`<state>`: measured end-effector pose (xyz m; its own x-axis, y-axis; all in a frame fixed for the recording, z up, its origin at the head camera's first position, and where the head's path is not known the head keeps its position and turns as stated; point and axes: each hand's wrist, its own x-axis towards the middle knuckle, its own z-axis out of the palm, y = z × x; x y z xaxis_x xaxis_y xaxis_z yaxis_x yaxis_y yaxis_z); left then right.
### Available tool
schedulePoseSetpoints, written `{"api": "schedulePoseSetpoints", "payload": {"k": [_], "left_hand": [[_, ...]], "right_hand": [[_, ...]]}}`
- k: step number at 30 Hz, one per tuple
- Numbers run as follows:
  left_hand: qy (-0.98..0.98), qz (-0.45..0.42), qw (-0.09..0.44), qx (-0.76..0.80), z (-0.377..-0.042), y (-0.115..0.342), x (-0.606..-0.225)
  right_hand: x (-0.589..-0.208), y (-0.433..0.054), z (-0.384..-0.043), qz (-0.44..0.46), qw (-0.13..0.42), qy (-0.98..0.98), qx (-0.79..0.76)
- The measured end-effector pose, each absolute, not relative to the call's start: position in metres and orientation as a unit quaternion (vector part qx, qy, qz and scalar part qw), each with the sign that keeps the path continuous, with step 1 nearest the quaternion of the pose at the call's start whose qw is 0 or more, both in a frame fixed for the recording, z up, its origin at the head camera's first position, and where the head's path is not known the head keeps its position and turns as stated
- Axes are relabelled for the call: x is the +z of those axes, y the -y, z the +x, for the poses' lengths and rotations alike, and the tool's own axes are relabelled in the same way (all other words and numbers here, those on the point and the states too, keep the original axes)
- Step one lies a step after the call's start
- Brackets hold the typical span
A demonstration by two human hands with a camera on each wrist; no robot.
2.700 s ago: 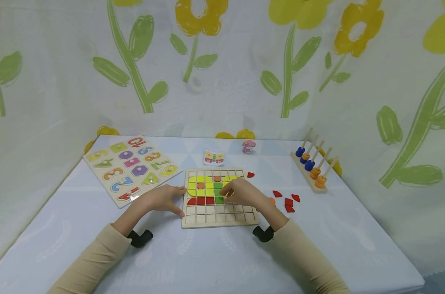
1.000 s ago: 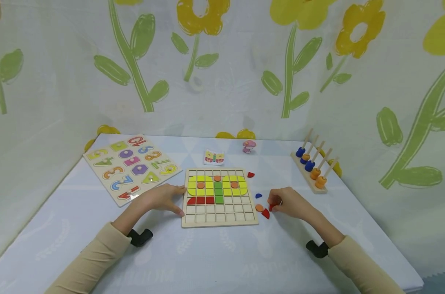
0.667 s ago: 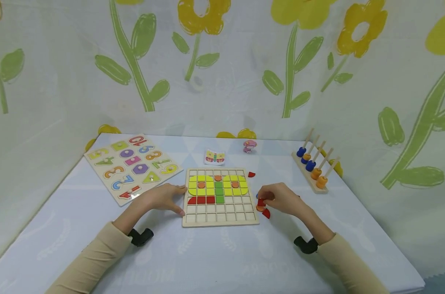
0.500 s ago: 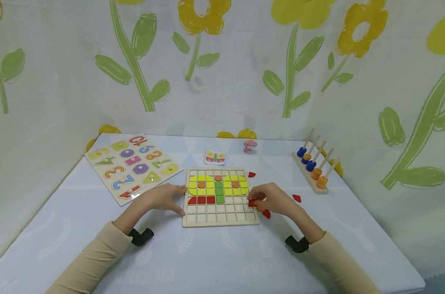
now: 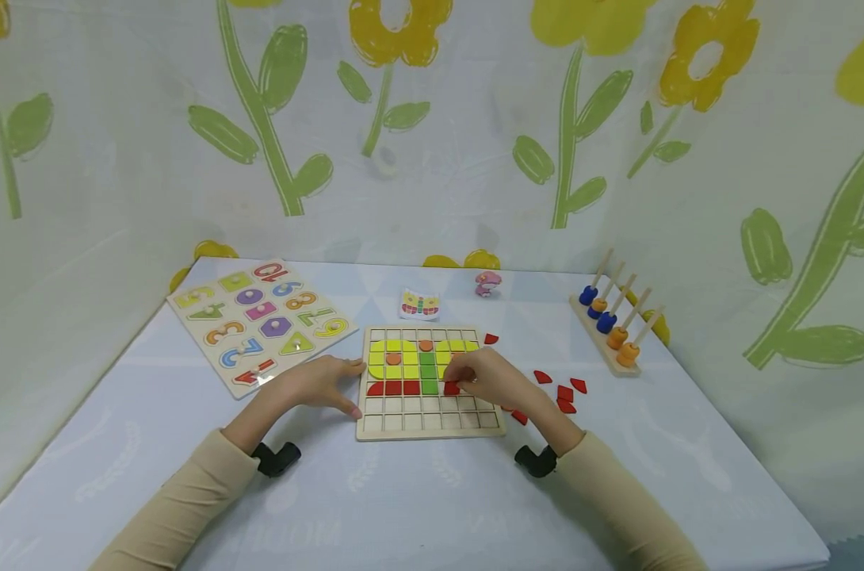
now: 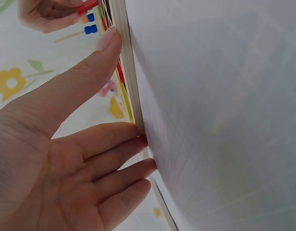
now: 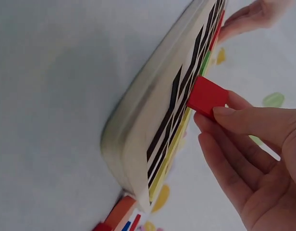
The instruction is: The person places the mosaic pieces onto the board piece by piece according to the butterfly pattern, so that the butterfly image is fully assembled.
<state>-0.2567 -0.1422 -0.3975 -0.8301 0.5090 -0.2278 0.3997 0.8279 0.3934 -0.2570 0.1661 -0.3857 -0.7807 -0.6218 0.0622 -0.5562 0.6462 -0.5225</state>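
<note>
The wooden grid board lies flat in the middle of the table, seen in the head view. Yellow tiles, orange discs, a green column and a row of red tiles fill part of it. My left hand rests at its left edge, thumb and fingers spread and touching the side. Between thumb and fingers, my right hand pinches a red square tile, held tilted close over the grid just right of the green column. The right hand hides part of the right yellow block.
Loose red tiles lie right of the board, one more red piece by its upper right corner. A pattern card and pink figurine stand behind. The number puzzle is at left, a peg stacker at right.
My right hand went from the board to the loose tiles at right, picked up a red square tile, and carried it left over the grid. My left hand stays at the board's edge.
</note>
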Motion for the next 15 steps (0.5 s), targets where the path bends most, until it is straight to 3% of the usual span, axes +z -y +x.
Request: {"api": "schedulePoseSetpoints", "payload": {"k": [15], "left_hand": [[-0.940, 0.248, 0.164, 0.167, -0.2569, 0.1425, -0.3979]], "right_hand": [[-0.3877, -0.1545, -0.2647, -0.303, 0.064, -0.925, -0.220]]}}
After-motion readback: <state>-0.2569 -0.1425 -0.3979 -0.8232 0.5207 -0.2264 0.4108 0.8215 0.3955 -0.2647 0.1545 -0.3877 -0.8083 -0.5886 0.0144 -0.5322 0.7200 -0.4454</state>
